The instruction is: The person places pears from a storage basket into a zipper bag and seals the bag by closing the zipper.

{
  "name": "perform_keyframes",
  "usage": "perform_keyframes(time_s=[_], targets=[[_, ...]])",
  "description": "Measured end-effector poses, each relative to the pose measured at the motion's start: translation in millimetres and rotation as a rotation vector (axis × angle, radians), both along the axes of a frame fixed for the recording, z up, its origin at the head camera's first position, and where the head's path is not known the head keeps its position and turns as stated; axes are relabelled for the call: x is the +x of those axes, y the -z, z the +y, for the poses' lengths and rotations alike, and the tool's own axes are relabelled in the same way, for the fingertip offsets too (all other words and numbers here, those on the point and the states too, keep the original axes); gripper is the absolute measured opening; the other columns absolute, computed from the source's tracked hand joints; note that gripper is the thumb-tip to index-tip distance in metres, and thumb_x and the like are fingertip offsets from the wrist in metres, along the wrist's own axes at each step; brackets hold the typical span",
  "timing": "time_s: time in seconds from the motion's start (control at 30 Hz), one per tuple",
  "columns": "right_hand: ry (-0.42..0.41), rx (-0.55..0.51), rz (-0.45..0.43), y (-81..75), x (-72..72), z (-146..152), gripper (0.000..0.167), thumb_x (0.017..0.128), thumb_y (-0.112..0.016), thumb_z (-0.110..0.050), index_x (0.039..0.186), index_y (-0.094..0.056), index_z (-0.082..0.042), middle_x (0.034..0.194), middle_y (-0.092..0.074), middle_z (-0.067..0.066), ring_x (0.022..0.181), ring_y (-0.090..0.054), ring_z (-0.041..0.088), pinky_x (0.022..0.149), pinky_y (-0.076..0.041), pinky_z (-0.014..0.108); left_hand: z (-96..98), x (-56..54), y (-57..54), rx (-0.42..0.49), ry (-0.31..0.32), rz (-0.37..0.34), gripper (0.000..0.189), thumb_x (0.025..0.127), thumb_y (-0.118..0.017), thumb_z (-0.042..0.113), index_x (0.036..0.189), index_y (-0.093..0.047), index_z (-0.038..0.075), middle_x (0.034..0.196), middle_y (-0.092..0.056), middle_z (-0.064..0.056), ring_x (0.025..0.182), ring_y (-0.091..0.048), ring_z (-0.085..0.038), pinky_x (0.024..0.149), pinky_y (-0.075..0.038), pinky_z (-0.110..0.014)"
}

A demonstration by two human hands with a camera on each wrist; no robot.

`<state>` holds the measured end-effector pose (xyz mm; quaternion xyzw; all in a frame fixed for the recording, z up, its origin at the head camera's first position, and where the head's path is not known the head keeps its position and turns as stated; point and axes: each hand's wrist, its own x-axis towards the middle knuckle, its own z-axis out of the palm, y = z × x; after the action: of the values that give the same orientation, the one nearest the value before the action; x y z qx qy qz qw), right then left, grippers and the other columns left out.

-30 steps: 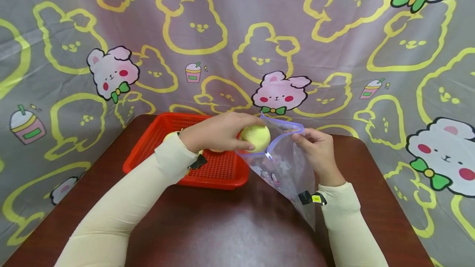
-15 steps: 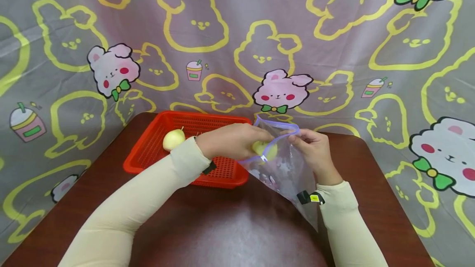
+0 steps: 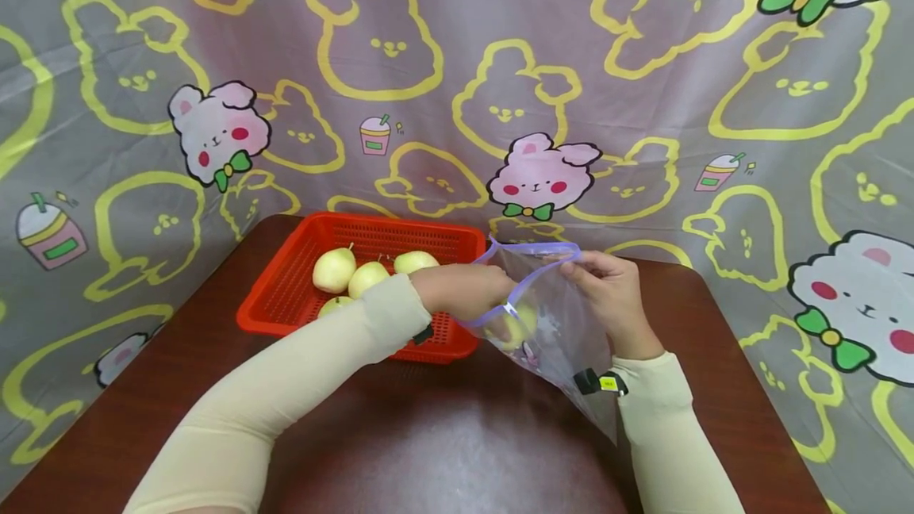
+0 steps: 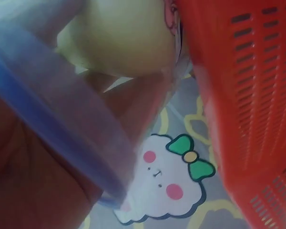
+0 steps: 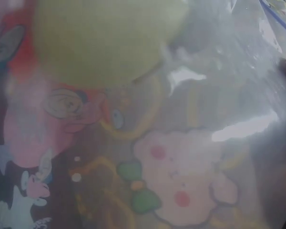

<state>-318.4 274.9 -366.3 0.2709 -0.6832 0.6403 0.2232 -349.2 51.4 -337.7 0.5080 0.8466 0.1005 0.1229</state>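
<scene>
My left hand (image 3: pixel 471 289) reaches through the mouth of a clear zip bag (image 3: pixel 564 355) with a lilac zip edge and white slider. Inside, its fingers hold a pale yellow pear (image 3: pixel 524 322), seen through the film. The left wrist view has that pear (image 4: pixel 119 38) up close, behind the bluish zip strip (image 4: pixel 52 124). My right hand (image 3: pixel 610 284) pinches the bag's right top corner between thumb and fingers, keeping the mouth spread. Below, the bag hangs slack toward the right forearm. Through printed film, the right wrist view shows the pear (image 5: pixel 105 43) blurred.
A red perforated plastic basket (image 3: pixel 266 292) stands on the dark wooden table (image 3: pixel 428 450), left of the bag. Several pale yellow pears (image 3: pixel 334 270) lie in it, partly behind the left sleeve. A curtain (image 3: pixel 428 62) printed with cartoon rabbits surrounds the table's back and sides.
My left hand has carried the pear from the bag's mouth down and right into the bag. More pears in the basket have come into sight. The right hand keeps its grip at the rim.
</scene>
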Motion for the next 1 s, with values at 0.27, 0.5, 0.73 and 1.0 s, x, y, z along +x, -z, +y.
perform_keyframes(time_s=[0.27, 0.5, 0.73, 1.0], targets=[[-0.002, -0.035, 0.022, 14.2, -11.8, 9, 0.009, 0.082, -0.072, 0.008, 0.090, -0.073, 0.008, 0.084, -0.073, 0.002, 0.071, -0.064, 0.009, 0.061, -0.049, 0.019, 4.6, -0.4, 13.4, -0.011, 0.031, -0.065, 0.028, 0.083, -0.078, 0.032, 0.103, -0.065, 0.017, 0.071, -0.062, 0.012, 0.065, -0.056, -0.006, 0.062, -0.047, -0.021], [-0.054, -0.057, 0.038, 13.2, -12.5, 7, 0.009, 0.084, -0.069, 0.011, 0.092, -0.070, 0.014, 0.083, -0.073, 0.007, 0.065, -0.061, 0.011, 0.056, -0.046, 0.021, 7.1, 0.1, 15.5, -0.069, 0.040, -0.039, 0.007, 0.089, -0.070, 0.019, 0.088, -0.064, 0.015, 0.068, -0.055, 0.005, 0.062, -0.051, -0.009, 0.057, -0.043, -0.022], [-0.005, -0.085, 0.006, 8.6, -8.3, 9, 0.006, 0.084, -0.070, 0.009, 0.088, -0.073, 0.006, 0.058, -0.055, 0.003, 0.047, -0.040, 0.009, 0.042, -0.031, 0.022, 9.1, -2.3, 20.4, -0.130, 0.042, 0.028, 0.030, 0.089, -0.070, 0.032, 0.114, -0.068, 0.016, 0.086, -0.062, 0.009, 0.075, -0.057, -0.009, 0.073, -0.048, -0.021], [-0.002, -0.066, -0.005, 7.3, -7.2, 11, 0.009, 0.084, -0.068, 0.011, 0.091, -0.073, 0.008, 0.060, -0.055, 0.006, 0.048, -0.041, 0.010, 0.043, -0.032, 0.022, 9.6, -2.9, 18.1, -0.147, 0.047, 0.049, 0.042, 0.086, -0.073, 0.040, 0.119, -0.067, 0.015, 0.100, -0.066, 0.007, 0.090, -0.058, -0.012, 0.087, -0.047, -0.024]])
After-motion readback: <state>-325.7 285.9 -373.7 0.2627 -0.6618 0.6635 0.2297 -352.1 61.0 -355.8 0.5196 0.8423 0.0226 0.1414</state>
